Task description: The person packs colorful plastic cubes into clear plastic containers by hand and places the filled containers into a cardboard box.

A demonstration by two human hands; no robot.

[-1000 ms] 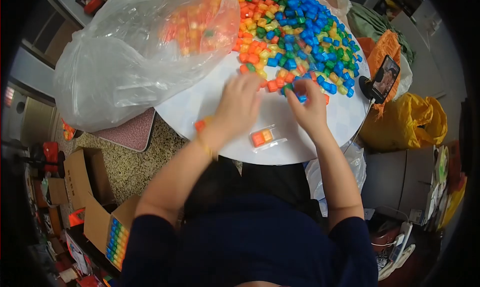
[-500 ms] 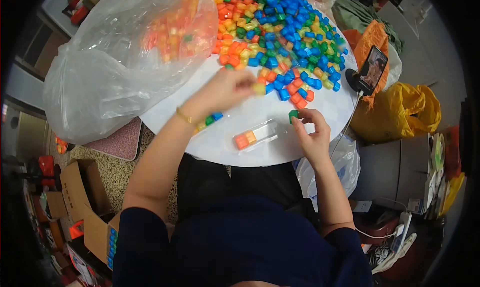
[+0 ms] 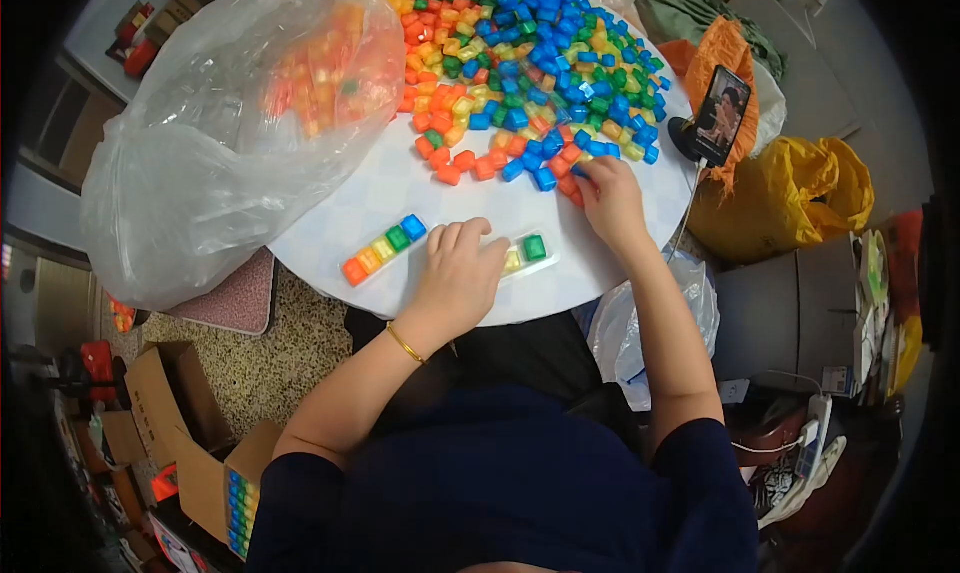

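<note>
Single head-worn view, facing forward and down, wide-angle, table (image 3: 400,191) close below

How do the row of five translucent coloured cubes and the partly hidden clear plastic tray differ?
The five-cube row lies uncovered; the clear tray is partly hidden by the left hand. The row shows orange-red, orange, yellow, green and blue; the tray shows only yellow and green. Both rest on the white table.
</note>
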